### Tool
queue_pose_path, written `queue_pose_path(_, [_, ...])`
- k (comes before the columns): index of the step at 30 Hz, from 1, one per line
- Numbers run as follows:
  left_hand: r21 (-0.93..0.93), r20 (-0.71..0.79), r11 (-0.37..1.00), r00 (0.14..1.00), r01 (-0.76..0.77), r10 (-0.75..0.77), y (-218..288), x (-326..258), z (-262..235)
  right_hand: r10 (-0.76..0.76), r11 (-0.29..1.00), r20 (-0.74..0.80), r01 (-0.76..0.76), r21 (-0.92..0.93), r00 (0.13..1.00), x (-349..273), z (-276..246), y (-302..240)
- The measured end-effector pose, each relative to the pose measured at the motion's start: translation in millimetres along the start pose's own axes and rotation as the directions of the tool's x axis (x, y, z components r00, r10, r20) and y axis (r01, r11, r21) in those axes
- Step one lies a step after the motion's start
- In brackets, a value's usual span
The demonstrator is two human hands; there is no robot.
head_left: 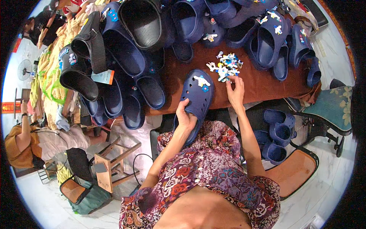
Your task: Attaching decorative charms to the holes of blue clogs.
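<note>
left hand (185,116) closed round navy clog (196,97) | right hand (235,92) fingertips pinching in charm pile (225,65)

Charms (227,65) right behind clog (196,97)

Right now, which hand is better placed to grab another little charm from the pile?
Probably the right hand. Its fingertips already touch the pile of small charms on the brown table. The left hand is busy gripping the blue clog, holding it at the table's edge.
</note>
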State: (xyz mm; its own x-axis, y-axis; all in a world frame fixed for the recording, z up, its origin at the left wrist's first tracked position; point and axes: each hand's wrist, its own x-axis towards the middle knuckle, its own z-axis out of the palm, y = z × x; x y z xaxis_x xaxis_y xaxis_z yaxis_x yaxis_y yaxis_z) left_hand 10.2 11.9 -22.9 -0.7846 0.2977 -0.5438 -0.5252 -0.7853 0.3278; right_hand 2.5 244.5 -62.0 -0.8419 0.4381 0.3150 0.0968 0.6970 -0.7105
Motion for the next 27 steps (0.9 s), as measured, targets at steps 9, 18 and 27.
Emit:
queue_pose_path(9, [0.01,-0.02,1.0,0.999,0.027,-0.027,2,2,1,-0.024,1.0,-0.075,0.025,0.013,0.997,-2,-11,-24])
queue_pose_path(18, [-0.036,0.042,0.997,0.997,0.067,-0.066,7,-2,10,0.031,0.879,0.373,-0.203,0.431,0.927,-24,-15,-66])
queue_pose_path(27, [0.078,0.021,0.993,0.996,0.087,-0.089,10,-9,18,0.02,0.883,0.325,-0.169,0.439,0.946,-20,-14,-80])
